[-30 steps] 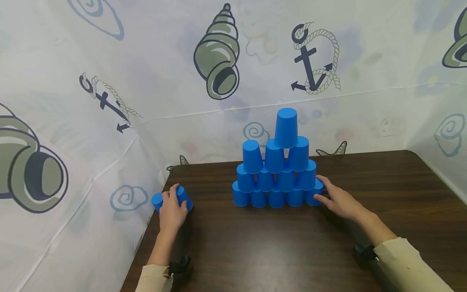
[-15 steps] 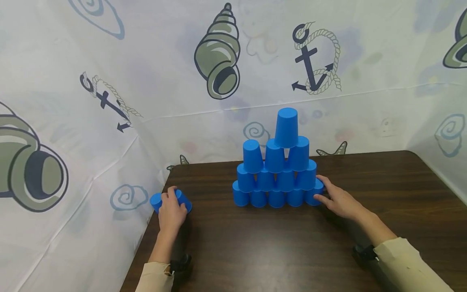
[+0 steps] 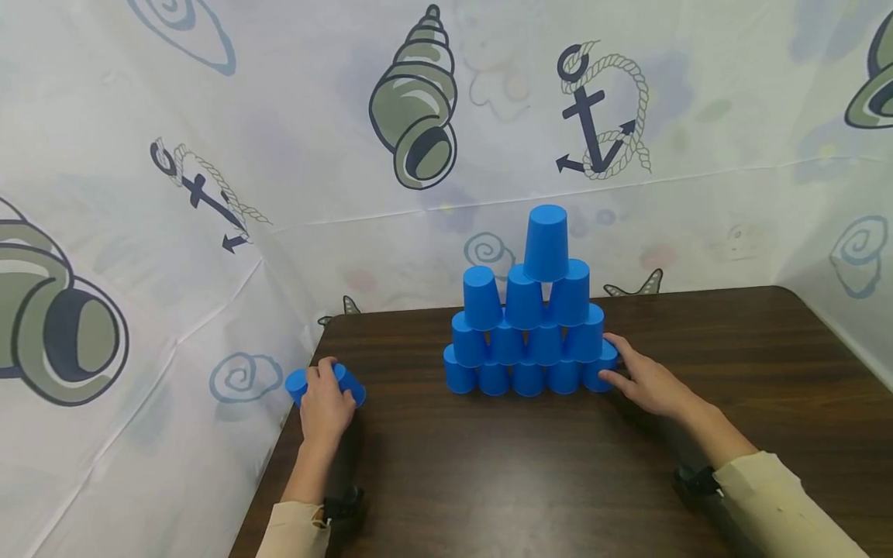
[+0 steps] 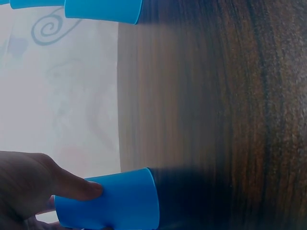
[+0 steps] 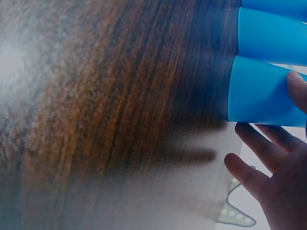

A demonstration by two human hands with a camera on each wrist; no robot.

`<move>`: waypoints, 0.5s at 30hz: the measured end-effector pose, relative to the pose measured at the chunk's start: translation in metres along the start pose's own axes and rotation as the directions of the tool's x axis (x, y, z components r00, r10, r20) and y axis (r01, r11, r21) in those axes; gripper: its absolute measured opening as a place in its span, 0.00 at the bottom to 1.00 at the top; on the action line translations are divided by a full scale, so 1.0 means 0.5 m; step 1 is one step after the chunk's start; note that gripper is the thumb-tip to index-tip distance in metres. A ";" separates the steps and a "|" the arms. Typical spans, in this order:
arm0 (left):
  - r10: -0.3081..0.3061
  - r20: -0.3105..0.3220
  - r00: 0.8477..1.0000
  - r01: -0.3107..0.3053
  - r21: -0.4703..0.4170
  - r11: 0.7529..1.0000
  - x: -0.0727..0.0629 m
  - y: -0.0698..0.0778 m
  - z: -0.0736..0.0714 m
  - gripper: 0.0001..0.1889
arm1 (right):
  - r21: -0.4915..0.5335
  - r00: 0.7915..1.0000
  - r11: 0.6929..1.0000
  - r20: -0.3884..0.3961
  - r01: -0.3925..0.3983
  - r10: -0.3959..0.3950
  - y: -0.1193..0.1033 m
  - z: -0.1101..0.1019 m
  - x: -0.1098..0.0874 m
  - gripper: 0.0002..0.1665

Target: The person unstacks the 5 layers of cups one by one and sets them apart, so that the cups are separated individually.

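Observation:
In the head view, a pyramid of upside-down blue cups stands on the table, with a lone cup on top. My right hand is at its bottom right corner cup; the thumb lies on one side and fingertips touch another, with the outer fingers spread away. At the table's left edge my left hand grips a blue cup, thumb on its wall. Another blue cup sits just left of that hand, partly covered by it; whether the fingers touch it is hidden.
The dark brown wooden table has its left edge close to the left hand. A pale cloth printed with shells and anchors hangs behind and to the left. Bare tabletop lies between left hand and pyramid.
The left hand and its two cups have shifted very slightly left. The right hand and the pyramid stay as they were.

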State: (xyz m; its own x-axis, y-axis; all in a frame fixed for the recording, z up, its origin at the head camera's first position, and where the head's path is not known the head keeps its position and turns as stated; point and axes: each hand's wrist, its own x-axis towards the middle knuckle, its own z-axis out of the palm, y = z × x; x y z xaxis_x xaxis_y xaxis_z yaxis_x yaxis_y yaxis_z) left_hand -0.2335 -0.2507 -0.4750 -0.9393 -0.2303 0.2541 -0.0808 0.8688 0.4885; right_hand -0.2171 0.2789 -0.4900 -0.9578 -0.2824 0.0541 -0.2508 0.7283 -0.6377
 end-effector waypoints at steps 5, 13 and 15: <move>-0.010 0.008 1.000 0.009 0.008 1.000 0.001 0.001 -0.003 0.33 | 0.000 1.000 1.000 0.002 0.005 -0.005 -0.002 -0.002 0.000 0.43; -0.022 0.027 0.999 0.022 0.010 1.000 0.002 0.000 -0.007 0.35 | 0.000 1.000 1.000 0.001 0.013 -0.013 0.000 0.000 0.000 0.43; -0.020 0.028 0.999 0.020 0.007 1.000 0.002 0.001 -0.010 0.35 | -0.004 1.000 1.000 -0.001 0.013 -0.013 0.000 0.000 -0.001 0.43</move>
State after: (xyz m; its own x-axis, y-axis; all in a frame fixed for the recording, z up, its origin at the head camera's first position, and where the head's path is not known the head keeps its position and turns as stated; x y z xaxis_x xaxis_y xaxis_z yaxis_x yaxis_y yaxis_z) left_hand -0.2330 -0.2527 -0.4704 -0.9464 -0.2353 0.2211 -0.1016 0.8671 0.4877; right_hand -0.2167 0.2793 -0.4902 -0.9545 -0.2916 0.0632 -0.2640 0.7269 -0.6339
